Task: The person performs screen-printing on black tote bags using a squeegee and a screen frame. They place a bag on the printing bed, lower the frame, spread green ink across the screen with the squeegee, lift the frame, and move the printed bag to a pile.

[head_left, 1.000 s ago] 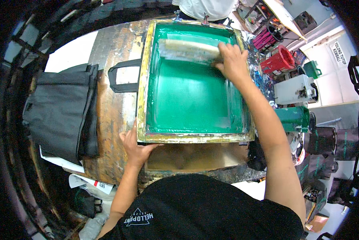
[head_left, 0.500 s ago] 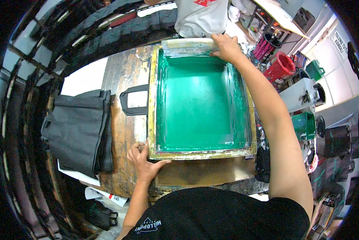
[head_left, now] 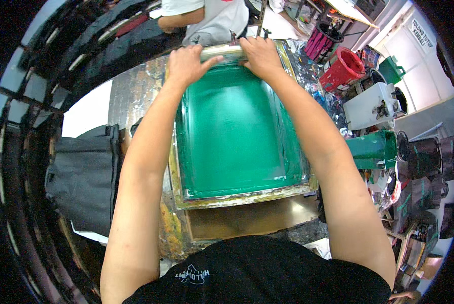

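A screen-printing frame with a yellowed, ink-stained rim lies flat in front of me. Wet green ink coats its inside. Across the far end of the frame is a squeegee with a pale bar. My left hand grips the left part of that bar, thumb along the near side. On the right part my right hand is closed as well. Both forearms stretch over the sides of the frame. The squeegee's blade edge is blurred, so I cannot tell how it meets the mesh.
A stack of black fabric bags lies left on the wooden table. At the right stand a red bucket, a white container and a green container. Another person in a light shirt is beyond the far edge.
My left hand has left the frame's near left corner and now grips the squeegee at the far end. My right hand stays there. The bag handle beside the frame is now mostly hidden.
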### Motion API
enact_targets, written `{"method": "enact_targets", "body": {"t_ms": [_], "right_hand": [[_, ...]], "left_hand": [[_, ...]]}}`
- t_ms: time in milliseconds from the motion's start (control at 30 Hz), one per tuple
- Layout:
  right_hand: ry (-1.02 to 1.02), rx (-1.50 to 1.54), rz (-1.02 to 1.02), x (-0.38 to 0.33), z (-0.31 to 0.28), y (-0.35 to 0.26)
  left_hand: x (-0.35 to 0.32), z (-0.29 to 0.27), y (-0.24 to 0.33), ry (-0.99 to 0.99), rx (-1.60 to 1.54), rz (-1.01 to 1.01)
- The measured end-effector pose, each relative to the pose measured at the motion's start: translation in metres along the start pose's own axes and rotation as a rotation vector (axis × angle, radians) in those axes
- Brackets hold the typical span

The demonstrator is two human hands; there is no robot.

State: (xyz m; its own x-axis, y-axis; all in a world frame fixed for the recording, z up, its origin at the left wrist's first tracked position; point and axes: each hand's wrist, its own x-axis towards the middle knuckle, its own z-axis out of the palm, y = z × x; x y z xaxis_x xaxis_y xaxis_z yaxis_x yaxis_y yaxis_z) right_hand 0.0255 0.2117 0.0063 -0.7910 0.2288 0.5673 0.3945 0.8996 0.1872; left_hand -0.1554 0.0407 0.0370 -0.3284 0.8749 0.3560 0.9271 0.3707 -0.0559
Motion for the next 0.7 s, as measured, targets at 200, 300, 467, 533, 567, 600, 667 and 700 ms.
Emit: {"method": "enact_targets", "body": {"t_ms": [200, 300, 467, 533, 567, 600, 667, 700], "right_hand": [[-0.159, -0.02, 0.024, 0.001, -0.006, 0.004], [-0.105, 0.007, -0.013, -0.012, -0.017, 0.0], [-0.187, -0.011, 0.006, -0.047, -0.051, -0.024], [-0.19, -0.002, 0.015, -0.066, -0.066, -0.035], [-0.2, 0.003, 0.013, -0.075, -0.074, -0.041], [-0.21, 0.008, 0.011, -0.084, -0.084, -0.047], [-0.213, 0.032, 0.002, -0.105, -0.107, -0.053], [-0.219, 0.037, -0.001, -0.115, -0.116, -0.058]], "left_hand": [[0.0, 0.018, 0.005, 0.2, 0.084, 0.023], [-0.015, 0.017, 0.009, 0.243, 0.112, 0.044], [-0.059, 0.005, 0.022, 0.283, 0.102, 0.068], [-0.082, -0.009, 0.033, 0.287, 0.087, 0.061], [-0.094, -0.01, 0.035, 0.316, 0.061, 0.082], [-0.107, -0.013, 0.039, 0.314, 0.053, 0.074], [-0.133, -0.028, 0.056, 0.319, 0.028, 0.068], [-0.145, -0.031, 0.061, 0.33, 0.03, 0.072]]}}
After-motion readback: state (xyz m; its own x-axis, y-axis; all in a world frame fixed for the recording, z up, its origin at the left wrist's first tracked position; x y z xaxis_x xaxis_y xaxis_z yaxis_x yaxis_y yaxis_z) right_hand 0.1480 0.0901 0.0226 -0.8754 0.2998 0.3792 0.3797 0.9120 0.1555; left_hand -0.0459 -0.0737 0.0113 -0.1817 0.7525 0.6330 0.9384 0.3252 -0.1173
